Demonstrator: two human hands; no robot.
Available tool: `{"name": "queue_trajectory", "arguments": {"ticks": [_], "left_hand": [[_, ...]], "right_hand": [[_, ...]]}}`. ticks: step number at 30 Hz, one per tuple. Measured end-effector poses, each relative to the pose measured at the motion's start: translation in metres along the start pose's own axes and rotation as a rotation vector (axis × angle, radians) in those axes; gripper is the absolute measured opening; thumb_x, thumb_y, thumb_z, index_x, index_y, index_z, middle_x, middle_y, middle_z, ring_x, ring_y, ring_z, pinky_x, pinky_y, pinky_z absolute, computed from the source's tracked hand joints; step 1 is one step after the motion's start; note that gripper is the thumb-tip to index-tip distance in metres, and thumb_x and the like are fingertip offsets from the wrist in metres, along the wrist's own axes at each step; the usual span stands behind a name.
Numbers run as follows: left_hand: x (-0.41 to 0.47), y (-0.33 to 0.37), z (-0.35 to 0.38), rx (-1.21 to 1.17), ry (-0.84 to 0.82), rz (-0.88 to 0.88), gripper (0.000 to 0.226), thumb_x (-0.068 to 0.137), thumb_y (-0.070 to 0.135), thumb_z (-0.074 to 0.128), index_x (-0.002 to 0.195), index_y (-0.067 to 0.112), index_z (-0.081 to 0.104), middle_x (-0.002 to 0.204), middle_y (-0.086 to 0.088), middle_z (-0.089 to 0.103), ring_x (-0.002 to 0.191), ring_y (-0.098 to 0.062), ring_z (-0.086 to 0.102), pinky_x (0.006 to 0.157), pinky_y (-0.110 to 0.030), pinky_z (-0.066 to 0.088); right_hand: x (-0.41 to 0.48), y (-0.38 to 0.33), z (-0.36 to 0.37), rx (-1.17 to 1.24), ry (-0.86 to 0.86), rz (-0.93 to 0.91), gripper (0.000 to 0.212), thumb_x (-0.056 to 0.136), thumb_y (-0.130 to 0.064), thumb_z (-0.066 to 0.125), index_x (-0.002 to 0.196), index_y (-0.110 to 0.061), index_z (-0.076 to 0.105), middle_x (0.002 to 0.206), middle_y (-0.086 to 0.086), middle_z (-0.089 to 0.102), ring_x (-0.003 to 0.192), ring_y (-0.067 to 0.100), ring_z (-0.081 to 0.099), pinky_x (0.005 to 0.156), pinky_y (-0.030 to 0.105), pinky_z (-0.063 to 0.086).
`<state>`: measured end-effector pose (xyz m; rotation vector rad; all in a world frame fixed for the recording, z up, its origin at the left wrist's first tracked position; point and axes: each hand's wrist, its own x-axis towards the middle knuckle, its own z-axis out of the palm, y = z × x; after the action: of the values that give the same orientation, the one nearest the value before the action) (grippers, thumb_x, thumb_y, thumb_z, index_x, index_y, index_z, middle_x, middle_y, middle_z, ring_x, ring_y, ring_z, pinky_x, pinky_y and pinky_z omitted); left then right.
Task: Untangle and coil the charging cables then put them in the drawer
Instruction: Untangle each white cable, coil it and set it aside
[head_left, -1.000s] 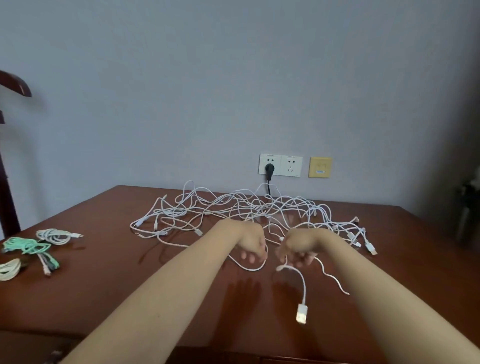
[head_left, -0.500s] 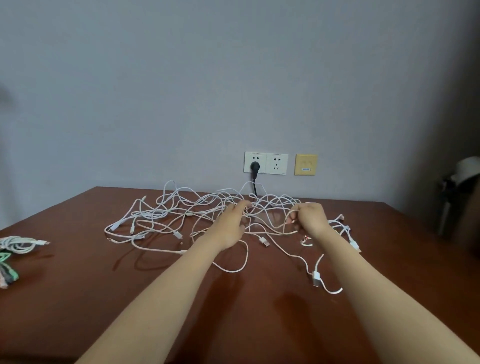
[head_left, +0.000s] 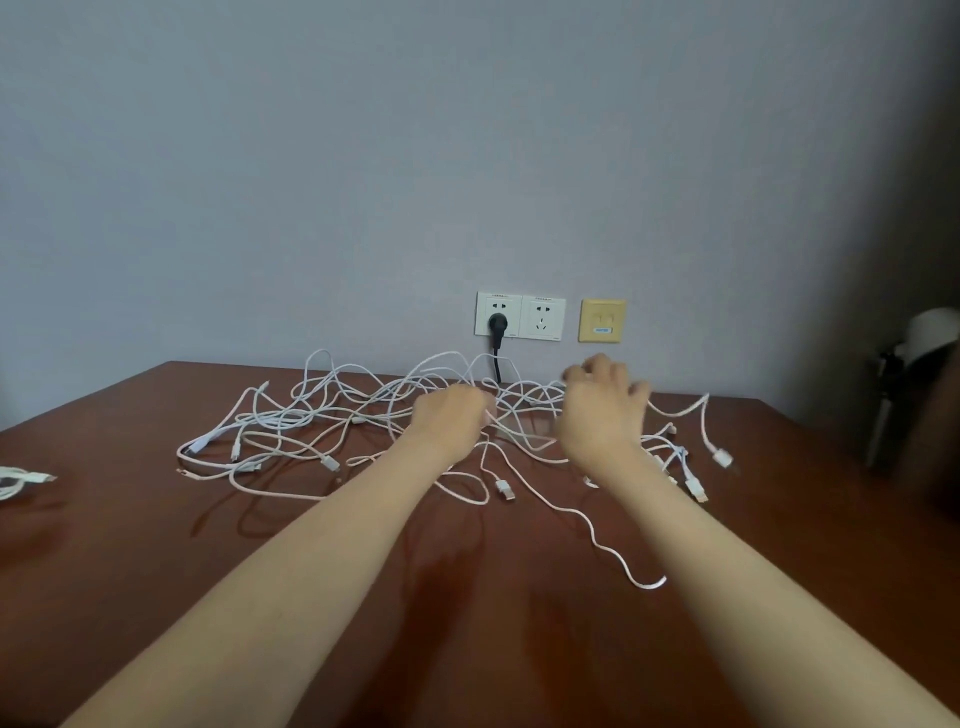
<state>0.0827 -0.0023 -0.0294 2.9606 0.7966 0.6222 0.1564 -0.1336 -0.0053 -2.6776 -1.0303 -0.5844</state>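
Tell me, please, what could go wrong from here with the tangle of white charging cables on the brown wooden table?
The left hand grips strands inside the tangle of white charging cables; tugging may tighten knots. Loops rise beside the black plug cord and could snag it. The right hand is blurred, so its hold is unclear.

A plain indoor room, home or office; which one cannot be told. A red-brown wooden table (head_left: 156, 571) stands against a bare grey-blue wall (head_left: 363, 156). At twelve o'clock, just above the tabletop, sit a white double socket (head_left: 543, 318) holding a black plug (head_left: 497, 323) and a yellow wall plate (head_left: 602, 320). Below them, white charging cables (head_left: 311, 415) sprawl on the table.
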Motion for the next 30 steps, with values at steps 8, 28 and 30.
{"name": "queue_trajectory", "arguments": {"ticks": [8, 28, 30], "left_hand": [[-0.004, 0.027, 0.01, -0.373, -0.007, 0.101, 0.027, 0.081, 0.003, 0.047, 0.099, 0.01, 0.066, 0.103, -0.014, 0.066, 0.099, -0.03, 0.059, 0.077, -0.03, 0.042], [0.004, -0.006, 0.026, -0.428, -0.29, 0.065, 0.039, 0.086, -0.005, 0.04, 0.103, 0.015, 0.068, 0.079, 0.012, 0.059, 0.072, -0.005, 0.051, 0.058, -0.005, 0.035], [0.003, -0.009, 0.029, -0.446, -0.283, 0.039, 0.04, 0.085, -0.005, 0.041, 0.1, 0.02, 0.068, 0.074, 0.011, 0.055, 0.069, -0.006, 0.053, 0.061, -0.004, 0.037]], "right_hand": [[0.003, -0.018, 0.035, 0.876, -0.189, 0.053, 0.055, 0.085, -0.005, 0.043, 0.139, -0.008, 0.034, 0.122, 0.017, 0.058, 0.115, 0.031, 0.052, 0.093, 0.031, 0.038], [-0.01, 0.0, 0.108, 0.72, -0.294, -0.238, 0.027, 0.075, -0.009, 0.055, 0.089, -0.025, 0.07, 0.093, -0.006, 0.063, 0.09, 0.012, 0.057, 0.083, 0.027, 0.044], [-0.006, -0.006, 0.112, 0.603, -0.343, -0.273, 0.041, 0.079, -0.023, 0.057, 0.12, -0.024, 0.062, 0.12, 0.003, 0.055, 0.115, 0.021, 0.049, 0.097, 0.033, 0.04]]}}
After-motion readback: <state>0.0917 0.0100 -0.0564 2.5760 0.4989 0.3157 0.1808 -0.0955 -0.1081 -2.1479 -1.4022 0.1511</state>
